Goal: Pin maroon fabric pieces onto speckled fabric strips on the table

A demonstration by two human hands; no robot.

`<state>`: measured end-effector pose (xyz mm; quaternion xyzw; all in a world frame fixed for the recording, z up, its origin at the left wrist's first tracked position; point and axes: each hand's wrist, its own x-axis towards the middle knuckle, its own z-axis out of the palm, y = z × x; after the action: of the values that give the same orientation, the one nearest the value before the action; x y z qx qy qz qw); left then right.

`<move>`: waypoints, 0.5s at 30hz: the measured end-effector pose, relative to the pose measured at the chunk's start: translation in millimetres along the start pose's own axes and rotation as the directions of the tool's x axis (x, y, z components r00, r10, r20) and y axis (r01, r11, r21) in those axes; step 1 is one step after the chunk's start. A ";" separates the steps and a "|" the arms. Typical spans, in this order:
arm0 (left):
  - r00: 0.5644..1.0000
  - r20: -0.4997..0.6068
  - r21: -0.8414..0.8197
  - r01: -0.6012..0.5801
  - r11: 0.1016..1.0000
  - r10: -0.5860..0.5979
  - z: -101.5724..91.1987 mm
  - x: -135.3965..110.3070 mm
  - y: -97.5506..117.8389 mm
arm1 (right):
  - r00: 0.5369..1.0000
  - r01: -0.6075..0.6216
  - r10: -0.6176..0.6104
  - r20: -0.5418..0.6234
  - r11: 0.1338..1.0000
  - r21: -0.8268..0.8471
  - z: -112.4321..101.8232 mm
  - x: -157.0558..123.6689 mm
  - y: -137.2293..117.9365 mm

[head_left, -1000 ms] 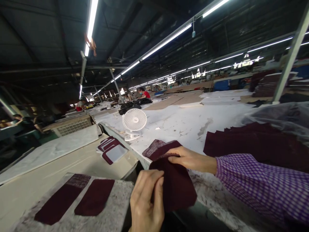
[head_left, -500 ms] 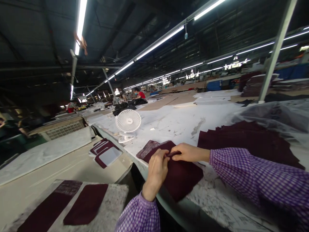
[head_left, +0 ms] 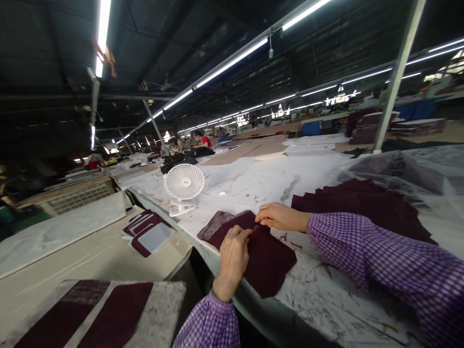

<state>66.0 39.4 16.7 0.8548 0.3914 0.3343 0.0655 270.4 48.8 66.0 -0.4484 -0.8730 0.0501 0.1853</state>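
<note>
Both hands work at a maroon fabric piece [head_left: 270,261] that lies at the near edge of the white table, part of it hanging over the side. My left hand [head_left: 234,253] is closed on its left part, thumb and fingers pinching the cloth. At the upper edge my right hand [head_left: 281,216] pinches the same fabric between thumb and fingertips. Beneath and behind lies another maroon piece with a mottled, greyish patch [head_left: 216,224]. A fanned stack of maroon fabric pieces [head_left: 362,208] spreads on the table beyond my right forearm.
A white fan [head_left: 184,181] stands on the white table [head_left: 250,179]. To the left, a cream surface [head_left: 90,251] carries maroon pieces with a pale panel [head_left: 156,237]. Nearer, a mottled board [head_left: 159,309] bears two maroon pieces. Clear plastic [head_left: 427,174] lies at right; a person in red [head_left: 205,140] is far off.
The fold of maroon fabric pinched up between my hands has flattened down. My right hand has shifted slightly up, away from my left. The whole view has turned a little to the right.
</note>
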 end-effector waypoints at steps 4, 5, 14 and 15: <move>1.000 -0.004 0.023 -0.013 1.000 0.014 -1.1 -1.0 1.4 | 0.997 0.074 -0.073 0.019 0.994 -0.078 7.3 3.2 0.2; 1.000 -0.002 0.025 -0.016 1.000 0.016 -1.4 -1.1 1.5 | 0.996 0.082 -0.080 0.028 0.993 -0.087 8.5 3.8 0.5; 1.000 -0.007 0.027 -0.025 0.999 0.026 -1.3 -0.6 2.7 | 0.996 0.088 -0.085 0.040 0.993 -0.073 9.0 5.8 4.7; 1.000 -0.011 0.028 -0.026 0.999 0.027 -1.4 -0.5 3.0 | 0.995 0.089 -0.086 0.041 0.993 -0.075 9.3 5.9 4.7</move>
<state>66.8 36.8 18.7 0.8589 0.3851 0.3345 0.0469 267.5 57.1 57.8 -0.4156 -0.8964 0.0168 0.1531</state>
